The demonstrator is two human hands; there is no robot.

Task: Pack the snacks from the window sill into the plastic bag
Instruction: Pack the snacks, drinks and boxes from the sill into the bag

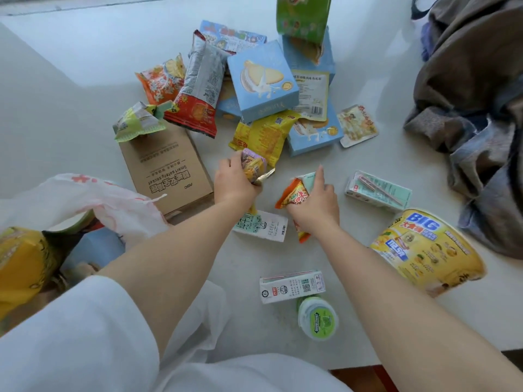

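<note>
Two hands are working over the pale window sill (85,66) right now, each already loaded. Far left, the white plastic bag (119,205) is sagging open off the sill's edge, a yellow pack (22,258) showing inside it. Beside it a brown cardboard box (167,171) is lying flat, a green-and-white packet (135,123) resting on its far end. Next, the left hand (235,185) is closing its grip around a small purple-and-yellow snack packet (253,164), just in front of the heaped snacks (263,80) at centre. A white milk carton (261,226) is lying between the wrists. The right hand (315,206) is clutching an orange packet (294,195), forefinger pointing forward. Nearer the body, another carton (291,287) and a green-lidded tub (318,318) are sitting. Right again, a pale green carton (377,190), a big yellow noodle bowl (427,250), then crumpled clothing (475,94)
</note>
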